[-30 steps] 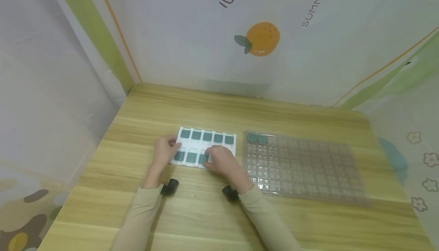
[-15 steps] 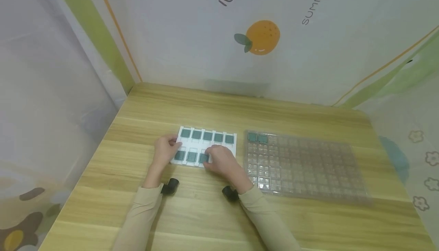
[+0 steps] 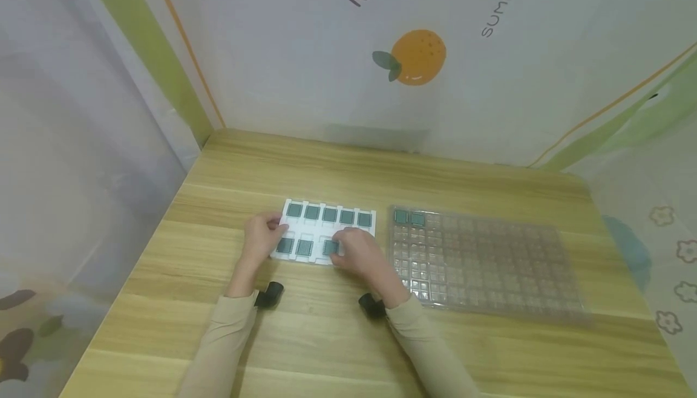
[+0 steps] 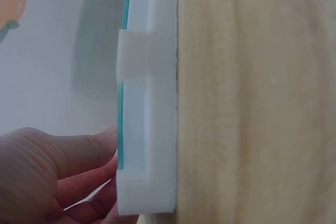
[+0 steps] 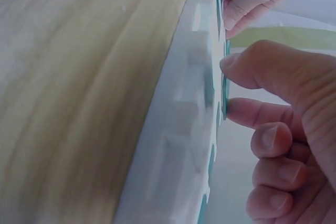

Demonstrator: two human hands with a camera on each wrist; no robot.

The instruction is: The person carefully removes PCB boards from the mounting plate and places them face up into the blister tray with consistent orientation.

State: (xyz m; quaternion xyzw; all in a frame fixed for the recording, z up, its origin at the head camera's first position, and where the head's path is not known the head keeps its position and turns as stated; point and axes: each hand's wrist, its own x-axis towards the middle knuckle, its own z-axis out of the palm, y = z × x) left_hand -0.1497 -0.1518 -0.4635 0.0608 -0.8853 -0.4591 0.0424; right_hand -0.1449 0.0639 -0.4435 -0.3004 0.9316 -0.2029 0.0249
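Observation:
A white tray [image 3: 309, 228] lies on the table, with two rows of pockets holding several green square chips [image 3: 329, 215]. My left hand [image 3: 263, 234] grips its left edge; in the left wrist view the thumb [image 4: 86, 150] reaches the rim and the other fingers lie behind it. Between thumb and index finger, my right hand [image 3: 360, 253] pinches one green square chip [image 3: 330, 247] over the near row. The right wrist view has that chip [image 5: 226, 90] raised just off the tray face, its edge between the two fingertips. My right hand covers the tray's near right corner.
Right of the white tray lies a large clear plastic tray [image 3: 490, 265] with many small compartments. Two green chips [image 3: 409, 218] sit in its far left corner. The wooden table [image 3: 316, 349] ends at a printed curtain [image 3: 305, 71] behind.
My right hand has lifted the pinched chip from its near-row pocket and shifted slightly right, leaving that pocket bare. My left hand stays at the tray's edge.

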